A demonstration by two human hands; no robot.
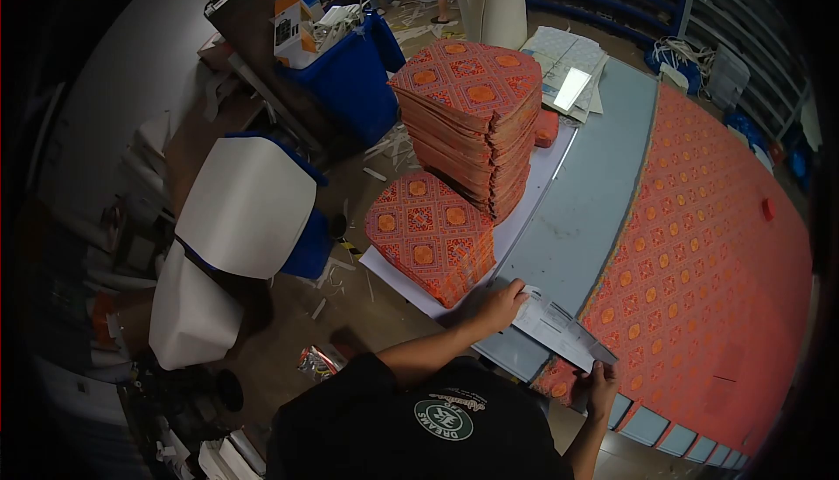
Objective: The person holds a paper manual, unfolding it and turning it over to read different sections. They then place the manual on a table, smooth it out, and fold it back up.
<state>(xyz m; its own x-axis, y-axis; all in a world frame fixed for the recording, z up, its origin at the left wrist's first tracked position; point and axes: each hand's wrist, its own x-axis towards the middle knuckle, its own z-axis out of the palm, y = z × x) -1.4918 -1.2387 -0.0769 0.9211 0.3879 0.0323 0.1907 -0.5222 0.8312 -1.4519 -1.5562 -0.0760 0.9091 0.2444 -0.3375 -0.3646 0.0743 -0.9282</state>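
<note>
A printed paper sheet (554,326) is stretched between my two hands above the near edge of the grey-blue table (584,192). My left hand (502,307) pinches its left end. At the sheet's lower right corner, my right hand (602,387) has its fingers closed on the edge. Red patterned fabric (690,262) spreads over the right side of the table, beside the sheet. A small piece of the same fabric (558,381) shows beneath the paper near my right hand. Left of the sheet lies a low stack of cut patterned pieces (424,227).
Behind the low stack rises a tall stack of patterned pieces (468,78). Papers with a bright phone-like screen (572,89) lie at the table's far end. A blue bin (341,87) and white rolled sheets (249,205) stand left. Scraps litter the floor; people stand far back.
</note>
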